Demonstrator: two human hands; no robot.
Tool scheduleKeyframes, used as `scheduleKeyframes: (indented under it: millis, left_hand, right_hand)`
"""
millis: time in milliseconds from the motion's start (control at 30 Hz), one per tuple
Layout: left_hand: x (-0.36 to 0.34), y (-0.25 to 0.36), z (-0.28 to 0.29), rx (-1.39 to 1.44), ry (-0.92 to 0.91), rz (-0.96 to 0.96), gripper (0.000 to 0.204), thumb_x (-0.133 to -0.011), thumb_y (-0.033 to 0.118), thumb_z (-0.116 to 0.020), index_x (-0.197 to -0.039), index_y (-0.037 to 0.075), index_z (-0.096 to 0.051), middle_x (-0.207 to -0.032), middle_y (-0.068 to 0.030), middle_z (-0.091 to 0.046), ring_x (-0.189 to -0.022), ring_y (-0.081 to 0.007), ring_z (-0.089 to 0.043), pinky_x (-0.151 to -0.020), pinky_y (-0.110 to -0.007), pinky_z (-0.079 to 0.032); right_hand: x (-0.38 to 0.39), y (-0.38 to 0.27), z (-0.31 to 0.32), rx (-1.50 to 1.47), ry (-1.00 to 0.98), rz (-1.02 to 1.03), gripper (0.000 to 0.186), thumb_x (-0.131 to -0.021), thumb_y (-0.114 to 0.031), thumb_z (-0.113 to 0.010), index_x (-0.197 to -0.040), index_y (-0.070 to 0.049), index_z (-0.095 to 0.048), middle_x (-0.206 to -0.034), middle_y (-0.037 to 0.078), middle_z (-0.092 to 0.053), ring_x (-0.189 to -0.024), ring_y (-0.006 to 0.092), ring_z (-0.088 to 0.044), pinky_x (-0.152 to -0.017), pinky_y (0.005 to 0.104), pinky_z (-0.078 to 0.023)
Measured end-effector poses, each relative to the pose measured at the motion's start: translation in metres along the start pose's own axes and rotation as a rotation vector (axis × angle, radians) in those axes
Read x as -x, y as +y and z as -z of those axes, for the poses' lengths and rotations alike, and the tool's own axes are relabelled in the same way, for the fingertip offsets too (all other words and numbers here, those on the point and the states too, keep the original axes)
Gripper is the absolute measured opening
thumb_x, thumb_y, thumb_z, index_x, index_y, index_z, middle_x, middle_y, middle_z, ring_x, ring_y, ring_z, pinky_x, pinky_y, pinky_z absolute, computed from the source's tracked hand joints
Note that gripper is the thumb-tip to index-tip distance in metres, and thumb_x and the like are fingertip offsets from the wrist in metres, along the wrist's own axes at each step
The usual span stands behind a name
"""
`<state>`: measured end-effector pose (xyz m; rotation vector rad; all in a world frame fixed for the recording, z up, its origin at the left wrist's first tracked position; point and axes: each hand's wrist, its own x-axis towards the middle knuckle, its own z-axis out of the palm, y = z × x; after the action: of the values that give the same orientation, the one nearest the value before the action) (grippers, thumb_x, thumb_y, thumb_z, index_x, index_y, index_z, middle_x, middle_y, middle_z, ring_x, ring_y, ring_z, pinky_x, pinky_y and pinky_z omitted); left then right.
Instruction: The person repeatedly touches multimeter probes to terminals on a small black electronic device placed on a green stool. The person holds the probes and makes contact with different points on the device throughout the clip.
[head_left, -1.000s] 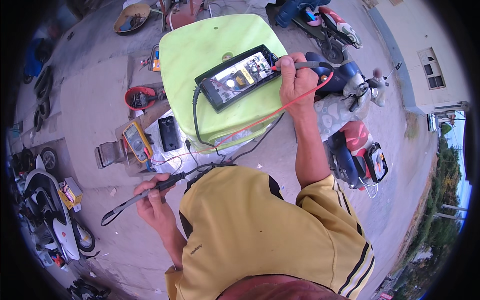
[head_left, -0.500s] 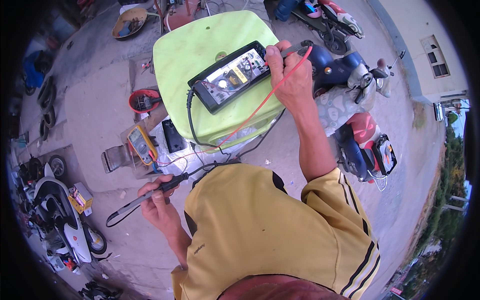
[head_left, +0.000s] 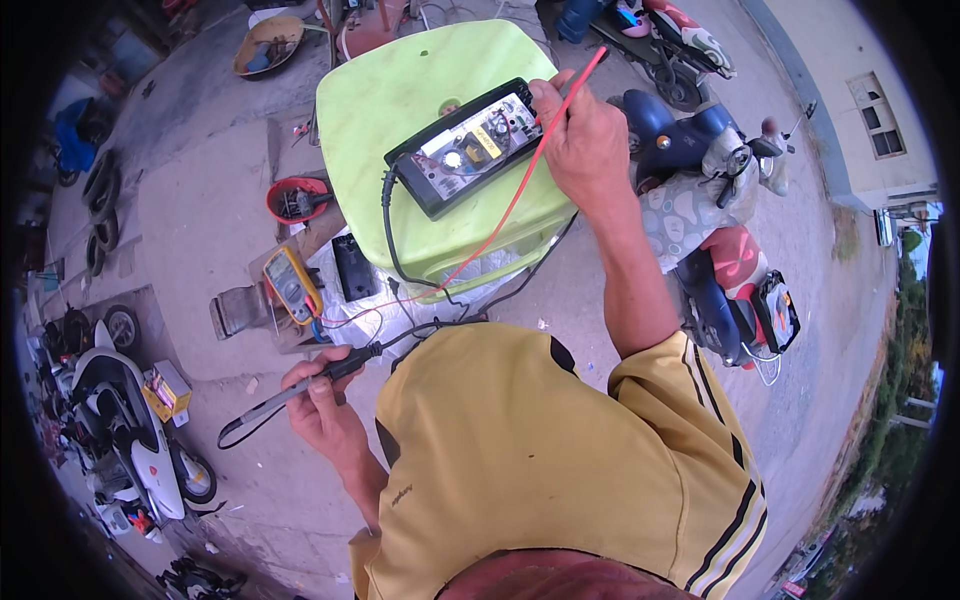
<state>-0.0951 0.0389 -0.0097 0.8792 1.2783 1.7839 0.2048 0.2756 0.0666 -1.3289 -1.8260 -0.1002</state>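
An open charger (head_left: 462, 160) lies tilted on a pale green plastic stool (head_left: 360, 110). Its black case exposes a circuit board with a yellow-wrapped part. At its right end, my right hand (head_left: 585, 145) is closed round a test probe whose red lead (head_left: 530, 180) loops over the hand; the probe's tip is hidden. Lower left, away from the stool, my left hand (head_left: 325, 405) pinches a grey and black test probe (head_left: 265, 408) with a thin black cord. A yellow multimeter (head_left: 293, 285) rests left of the stool with leads plugged in.
Beside the stool are a red bowl of small parts (head_left: 300, 200) and a black case cover (head_left: 351, 268) on plastic sheeting. Scooters (head_left: 690, 130) stand at the right, a white scooter (head_left: 150, 460) at the left. A shallow pan (head_left: 268, 45) sits behind.
My right hand has turned at the charger's right end, and the red lead now points up past it. My left hand keeps its hold; the view has shifted slightly.
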Motion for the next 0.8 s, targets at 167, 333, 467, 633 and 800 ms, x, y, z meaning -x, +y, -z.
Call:
scheduleKeyframes:
  millis: [167, 333, 467, 633, 800]
  left_hand:
    - [0.000, 0.004, -0.004, -0.038, -0.001, 0.011, 0.022, -0.101, 0.020, -0.057, -0.111, 0.001, -0.052, -0.103, -0.0232, -0.067, -0.092, -0.0283, -0.070, -0.076, -0.038, -0.063]
    - [0.009, 0.012, 0.001, -0.114, -0.086, -0.007, 0.015, -0.101, 0.009, -0.054, -0.113, -0.001, -0.053, -0.106, -0.0223, -0.068, -0.094, -0.0264, -0.069, -0.082, -0.038, -0.060]
    - [0.014, 0.014, 0.012, -0.419, -0.369, 0.025, 0.010, -0.099, 0.000, -0.054, -0.108, -0.002, -0.057, -0.107, -0.0148, -0.070, -0.098, -0.0222, -0.067, -0.086, -0.037, -0.055]
    - [0.015, 0.010, 0.027, -0.466, -0.483, 0.119, 0.008, -0.101, 0.002, -0.051, -0.107, -0.001, -0.056, -0.107, -0.0152, -0.069, -0.099, -0.0201, -0.066, -0.086, -0.035, -0.055]
    - [0.018, -0.039, 0.051, -0.181, -0.008, 0.267, 0.011, -0.103, 0.007, -0.050, -0.111, 0.000, -0.053, -0.108, -0.0152, -0.069, -0.101, -0.0202, -0.067, -0.084, -0.034, -0.059]
  right_hand:
    - [-0.005, -0.002, 0.012, -0.043, -0.135, -0.022, 0.023, -0.096, -0.025, -0.063, -0.094, -0.003, -0.060, -0.070, 0.020, -0.064, -0.063, 0.0429, -0.061, -0.054, 0.0503, -0.045]
    - [0.000, -0.009, 0.001, -0.026, -0.117, 0.002, 0.021, -0.100, -0.024, -0.057, -0.094, -0.004, -0.061, -0.068, 0.018, -0.063, -0.064, 0.0405, -0.062, -0.056, 0.0451, -0.046]
    - [0.010, 0.014, -0.001, -0.139, -0.061, -0.047, 0.030, -0.104, -0.028, -0.054, -0.093, 0.000, -0.060, -0.076, 0.009, -0.064, -0.066, 0.0169, -0.060, -0.061, 0.0315, -0.047]
    - [0.010, -0.001, -0.001, -0.108, -0.016, -0.090, 0.035, -0.105, -0.031, -0.051, -0.096, 0.001, -0.062, -0.079, 0.009, -0.065, -0.071, 0.0166, -0.060, -0.068, 0.0309, -0.049]
    - [0.007, 0.002, -0.003, -0.068, -0.029, -0.090, 0.035, -0.105, -0.032, -0.051, -0.095, 0.000, -0.062, -0.080, 0.009, -0.065, -0.073, 0.0182, -0.060, -0.070, 0.0319, -0.049]
